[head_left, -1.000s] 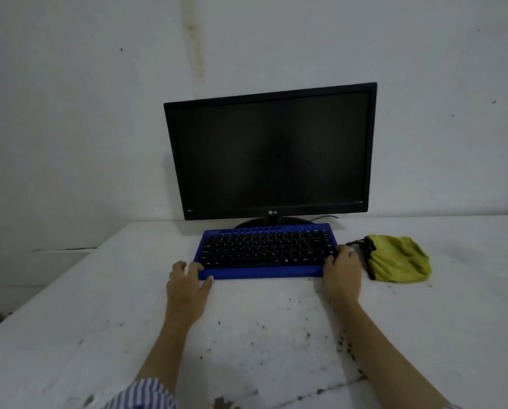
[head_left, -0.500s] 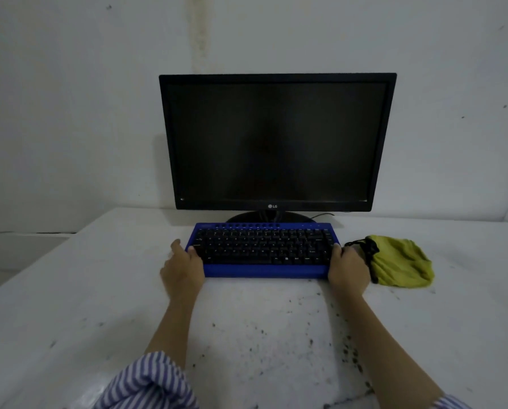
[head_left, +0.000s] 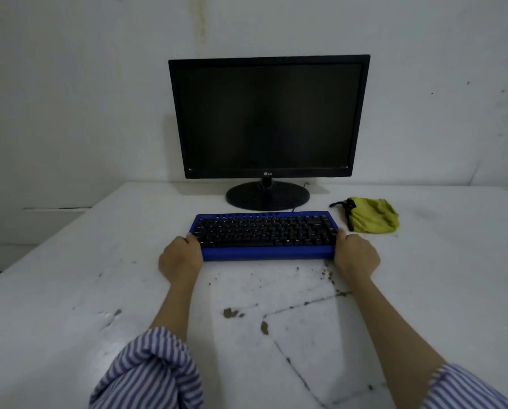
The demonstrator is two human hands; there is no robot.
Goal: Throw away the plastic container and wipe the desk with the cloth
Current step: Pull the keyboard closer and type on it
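A blue keyboard point(head_left: 264, 236) with black keys lies on the white desk point(head_left: 69, 276), in front of the monitor. My left hand point(head_left: 180, 259) grips its left end and my right hand point(head_left: 354, 255) grips its right end. A crumpled yellow-green cloth point(head_left: 371, 215) with a black cord lies on the desk just right of the keyboard, beyond my right hand. No plastic container is in view. Brown dirt specks point(head_left: 232, 312) are scattered on the desk in front of the keyboard.
A black monitor point(head_left: 269, 116) with a dark screen stands on its round base point(head_left: 267, 196) against the white wall behind the keyboard. The desk's left edge runs diagonally at the left. Cracks cross the desk surface near me.
Both hands have closed around the ends of the keyboard. The keyboard now sits a little nearer to me, away from the monitor base. The view has tilted down.
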